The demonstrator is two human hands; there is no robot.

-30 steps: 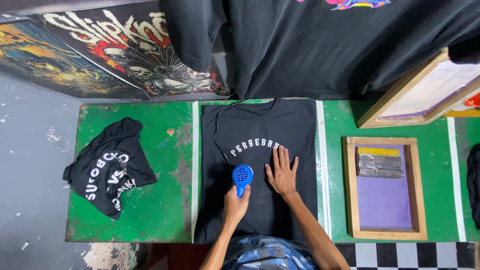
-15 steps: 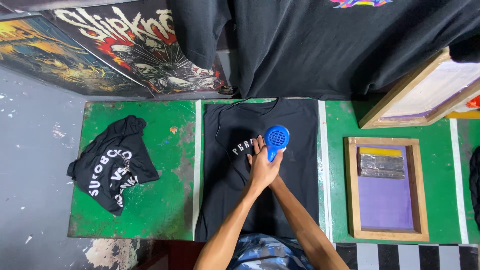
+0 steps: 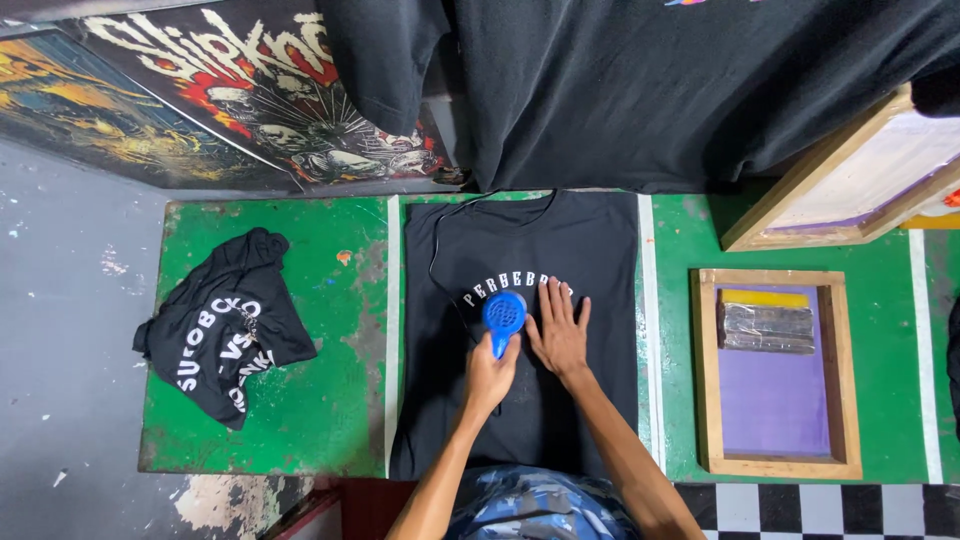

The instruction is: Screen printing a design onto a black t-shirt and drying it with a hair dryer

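Blue hair dryer, gripped in the left hand, points at white lettering on a black T-shirt spread across the green table; the right hand presses flat beside it.

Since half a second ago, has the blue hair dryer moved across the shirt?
Yes. The blue hair dryer has gone left along the white lettering, from its right end to about the middle.
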